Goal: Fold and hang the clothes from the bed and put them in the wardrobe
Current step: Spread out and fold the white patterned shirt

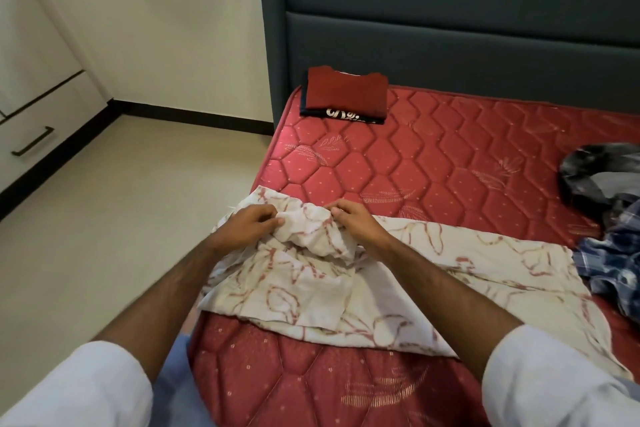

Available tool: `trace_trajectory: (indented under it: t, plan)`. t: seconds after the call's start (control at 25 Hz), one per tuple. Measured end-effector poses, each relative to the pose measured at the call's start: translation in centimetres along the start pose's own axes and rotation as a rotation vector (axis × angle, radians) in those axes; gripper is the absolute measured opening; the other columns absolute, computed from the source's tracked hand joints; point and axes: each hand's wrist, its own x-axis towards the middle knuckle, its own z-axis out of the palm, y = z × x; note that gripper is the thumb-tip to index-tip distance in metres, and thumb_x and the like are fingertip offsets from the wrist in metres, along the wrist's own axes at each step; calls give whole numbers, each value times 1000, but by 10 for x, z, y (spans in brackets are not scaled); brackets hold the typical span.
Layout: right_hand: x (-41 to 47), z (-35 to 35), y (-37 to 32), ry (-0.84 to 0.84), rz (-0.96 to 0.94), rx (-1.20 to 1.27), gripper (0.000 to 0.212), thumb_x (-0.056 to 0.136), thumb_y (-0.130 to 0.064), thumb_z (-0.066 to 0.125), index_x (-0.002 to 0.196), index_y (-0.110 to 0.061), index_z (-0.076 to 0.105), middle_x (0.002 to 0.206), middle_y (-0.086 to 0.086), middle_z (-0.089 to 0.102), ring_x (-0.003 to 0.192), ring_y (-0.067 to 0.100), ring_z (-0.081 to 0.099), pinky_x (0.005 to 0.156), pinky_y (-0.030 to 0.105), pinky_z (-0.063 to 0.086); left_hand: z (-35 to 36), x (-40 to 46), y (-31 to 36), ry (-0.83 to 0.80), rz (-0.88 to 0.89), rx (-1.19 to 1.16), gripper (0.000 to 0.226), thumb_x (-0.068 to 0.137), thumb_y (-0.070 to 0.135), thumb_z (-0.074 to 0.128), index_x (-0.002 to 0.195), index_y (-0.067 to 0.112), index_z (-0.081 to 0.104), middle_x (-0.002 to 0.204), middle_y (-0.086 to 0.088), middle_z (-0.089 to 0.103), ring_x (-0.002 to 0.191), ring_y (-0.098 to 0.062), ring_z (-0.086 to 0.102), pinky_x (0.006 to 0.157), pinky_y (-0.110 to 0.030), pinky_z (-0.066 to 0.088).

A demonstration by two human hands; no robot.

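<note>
Left hand (247,222): fingers curled, pinching a bunched fold of the cream patterned garment (398,274) at its far edge. Right hand (353,220): same, fingers curled round the same bunched edge, just beside the left. Both grip cloth; neither is free.

Garment: cream w/ red-brown line print, lying across the near-left corner of the bed. Left portion rumpled and partly doubled over, hanging slightly past the mattress (433,163) edge. Right portion spread flat toward the checked shirt (613,267), touching or overlapping it at that end; can't tell which.

Step in hand, by judgement: folding stage, garment being gathered or straightened at its top edge. Fold not yet formed. No hanger in view.

Progress: folded stack (344,97), red item on top of a dark printed one, sits near the headboard (450,10), well apart from the hands. Checked shirt and a grey-black garment (595,173) lie unfolded at right. Est. early to mid task.

Next move calls for: shake out or flatten the bunched section, pull overhanging cloth back onto the mattress, square the edges before doubling over. Keep clear of the checked shirt so it doesn't drag along.

Periphery: drawer unit (31,135) at left, beige floor (121,218).
</note>
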Motion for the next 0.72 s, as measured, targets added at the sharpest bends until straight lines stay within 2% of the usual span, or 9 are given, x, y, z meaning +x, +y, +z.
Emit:
trace_trajectory:
  t: [0.08, 0.12, 0.2, 0.28, 0.36, 0.44, 0.52, 0.64, 0.72]
  plan:
    - [7, -5, -10, -134, -31, 9, 25, 100, -18, 63, 125, -17, 68, 116, 8, 71, 106, 19, 67, 96, 40, 55, 2, 0, 0, 3, 25, -90, 32, 92, 38, 65, 82, 9, 57, 74, 10, 50, 69, -6, 47, 66, -32, 41]
    - [9, -8, -12, -216, -30, 18, 35, 96, -16, 69, 130, -23, 64, 113, 5, 69, 102, 16, 67, 95, 37, 55, 2, 2, -1, -5, 26, -98, 29, 91, 38, 67, 86, 10, 59, 75, 10, 51, 70, -7, 49, 66, -30, 42]
    - [12, -10, -10, -324, -37, 55, 54, 90, 1, 71, 134, -28, 61, 108, 5, 65, 94, 15, 65, 91, 34, 56, 5, 3, -3, 18, 20, -97, 25, 94, 32, 67, 85, 10, 59, 71, 7, 55, 64, -10, 54, 64, -32, 46]
    - [15, -9, -5, -260, -81, 72, 57, 89, 9, 68, 135, -24, 61, 114, 9, 64, 93, 16, 65, 88, 36, 57, 8, 6, -4, 130, -7, -101, 23, 99, 25, 63, 81, 14, 56, 64, 4, 55, 56, -14, 55, 61, -34, 46]
    - [14, -8, -2, -178, -105, -46, 53, 91, -3, 72, 139, -21, 57, 132, 7, 59, 108, 17, 63, 95, 41, 56, 8, 10, -2, 204, -58, -51, 22, 101, 30, 61, 82, 18, 60, 64, 6, 57, 55, -12, 55, 59, -33, 46]
    - [10, -11, 6, -184, -95, -164, 61, 90, -18, 77, 144, -21, 50, 144, 2, 51, 124, 17, 55, 102, 38, 51, 6, 11, -2, 112, -87, 0, 31, 100, 36, 61, 85, 10, 62, 69, 1, 59, 58, -12, 56, 60, -34, 47]
    - [4, -17, 13, -158, -93, -111, 65, 87, -19, 81, 143, -25, 49, 141, 0, 51, 127, 16, 53, 101, 34, 52, 4, 11, -6, 1, -73, 41, 39, 97, 36, 65, 78, 3, 58, 70, -2, 54, 63, -14, 53, 62, -35, 45]
    - [-4, -26, 23, -96, -52, -75, 70, 82, -9, 83, 141, -28, 50, 136, 2, 53, 126, 21, 52, 93, 40, 58, 4, 9, -4, 36, -96, -226, 24, 96, 24, 69, 82, 6, 63, 72, -4, 57, 66, -20, 53, 57, -32, 46]
    - [-11, -30, 27, -82, -20, -37, 73, 79, -2, 83, 140, -26, 51, 134, 2, 54, 126, 22, 53, 86, 34, 60, 3, 6, 3, 72, -99, -403, 11, 95, 9, 67, 93, -2, 64, 80, -13, 60, 72, -25, 54, 55, -25, 48]
